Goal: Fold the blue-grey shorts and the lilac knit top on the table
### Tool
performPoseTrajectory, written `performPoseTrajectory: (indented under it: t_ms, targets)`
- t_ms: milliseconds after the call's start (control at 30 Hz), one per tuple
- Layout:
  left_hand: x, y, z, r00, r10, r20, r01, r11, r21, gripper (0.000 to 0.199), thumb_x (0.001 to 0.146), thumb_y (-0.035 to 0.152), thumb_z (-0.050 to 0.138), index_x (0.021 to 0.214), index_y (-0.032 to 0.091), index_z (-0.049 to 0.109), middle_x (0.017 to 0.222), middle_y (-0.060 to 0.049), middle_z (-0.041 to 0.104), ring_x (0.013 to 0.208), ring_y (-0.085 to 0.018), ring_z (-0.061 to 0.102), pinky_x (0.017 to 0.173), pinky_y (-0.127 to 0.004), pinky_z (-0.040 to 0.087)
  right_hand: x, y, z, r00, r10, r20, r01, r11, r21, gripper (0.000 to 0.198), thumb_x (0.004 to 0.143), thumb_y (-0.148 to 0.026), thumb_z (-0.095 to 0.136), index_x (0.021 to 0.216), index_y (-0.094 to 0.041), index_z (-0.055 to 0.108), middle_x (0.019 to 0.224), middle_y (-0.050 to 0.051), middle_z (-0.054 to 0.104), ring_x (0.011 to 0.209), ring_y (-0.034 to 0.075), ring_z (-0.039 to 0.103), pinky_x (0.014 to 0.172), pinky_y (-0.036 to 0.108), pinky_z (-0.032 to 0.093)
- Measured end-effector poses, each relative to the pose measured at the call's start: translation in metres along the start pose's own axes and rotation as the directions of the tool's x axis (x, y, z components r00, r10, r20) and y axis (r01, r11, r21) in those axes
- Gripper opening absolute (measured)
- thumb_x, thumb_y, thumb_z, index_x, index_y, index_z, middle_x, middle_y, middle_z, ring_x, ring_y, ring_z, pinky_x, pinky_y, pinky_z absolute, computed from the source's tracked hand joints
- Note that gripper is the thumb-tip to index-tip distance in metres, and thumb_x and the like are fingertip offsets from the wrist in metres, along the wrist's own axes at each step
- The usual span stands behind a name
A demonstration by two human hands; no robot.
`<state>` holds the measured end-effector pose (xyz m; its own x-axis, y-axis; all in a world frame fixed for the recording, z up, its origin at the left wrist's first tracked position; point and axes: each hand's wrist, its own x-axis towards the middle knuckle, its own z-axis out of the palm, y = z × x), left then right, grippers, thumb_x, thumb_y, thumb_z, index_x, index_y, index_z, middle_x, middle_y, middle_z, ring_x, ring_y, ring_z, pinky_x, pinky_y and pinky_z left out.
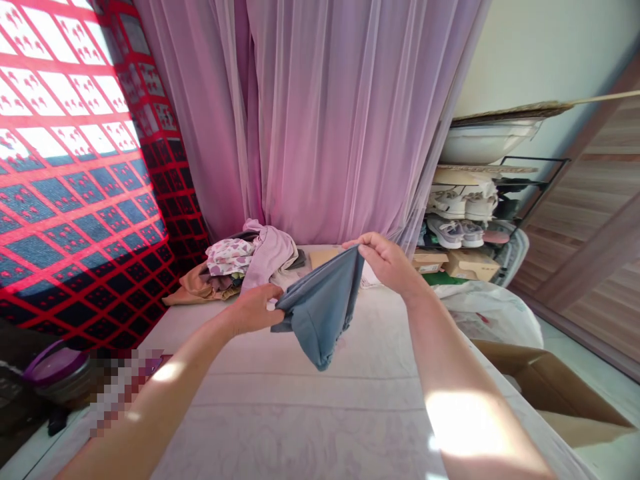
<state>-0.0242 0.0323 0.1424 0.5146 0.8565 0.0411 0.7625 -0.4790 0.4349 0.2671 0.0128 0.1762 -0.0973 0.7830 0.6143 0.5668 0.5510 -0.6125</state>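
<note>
A blue-grey piece of clothing point(323, 320), folded over on itself, hangs in the air between my two hands above the bed. My left hand point(257, 308) is closed on its left end, with a small white bit showing by the fingers. My right hand point(384, 259) pinches its upper right corner. The lower part droops to a gathered, ruffled-looking edge. What kind of garment it is I cannot tell. Just beyond my left hand lies a heap of clothes point(270, 250), with lilac, patterned and brown pieces.
Under my hands is a pale bedsheet point(300, 427). Purple curtains point(330, 120) hang behind. On the right stand a shoe rack point(533, 183) with several shoes, a white plastic bag point(493, 310) and an open cardboard box point(560, 387). A lidded container point(57, 373) stands at left.
</note>
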Motion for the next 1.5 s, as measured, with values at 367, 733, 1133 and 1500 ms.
performPoseTrajectory:
  t_ms: [367,733,1133,1500]
  targets:
    - [-0.023,-0.02,0.045,0.995,0.062,-0.072,-0.085,0.921,-0.381,0.02,0.074,0.032,0.055,0.09,0.021,0.05,0.076,0.003,0.054,0.072,-0.013,0.053,0.067,-0.025,0.043,-0.04,0.055,0.019,0.955,0.273,-0.113,-0.255,0.956,0.147,0.024,0.081,-0.046,0.052,0.088,-0.024,0.059,0.075,0.001,0.063,0.068,0.019,0.059,0.063,0.032,0.051]
    - [-0.053,0.019,0.132,0.962,0.176,0.21,-0.215,0.96,0.18,0.073,0.08,0.016,0.045,0.149,0.032,0.029,0.104,-0.004,0.066,0.09,-0.023,0.066,0.078,-0.033,0.049,-0.151,0.115,0.082,0.687,0.642,-0.341,-0.573,0.767,0.29,0.036,0.072,-0.052,0.052,0.085,-0.021,0.063,0.064,0.001,0.06,0.058,0.018,0.054,0.052,0.031,0.046]
    - [-0.048,0.031,0.122,0.927,0.16,0.339,-0.286,0.886,0.365,0.022,0.08,0.03,0.052,0.095,0.023,0.066,0.097,-0.007,0.065,0.088,-0.024,0.064,0.075,-0.036,0.049,-0.174,0.119,0.078,0.651,0.632,-0.42,-0.503,0.774,0.385,0.035,0.076,-0.052,0.054,0.087,-0.02,0.062,0.071,0.002,0.063,0.059,0.017,0.056,0.054,0.031,0.051]
    - [-0.075,0.007,0.113,0.989,-0.069,0.13,0.044,0.981,0.189,0.016,0.085,0.033,0.053,0.088,0.024,0.067,0.1,-0.004,0.062,0.091,-0.02,0.062,0.075,-0.031,0.046,-0.185,0.122,0.077,0.584,0.721,-0.374,-0.536,0.688,0.489,0.034,0.072,-0.05,0.057,0.09,-0.021,0.058,0.074,0.001,0.061,0.062,0.018,0.058,0.054,0.034,0.054]
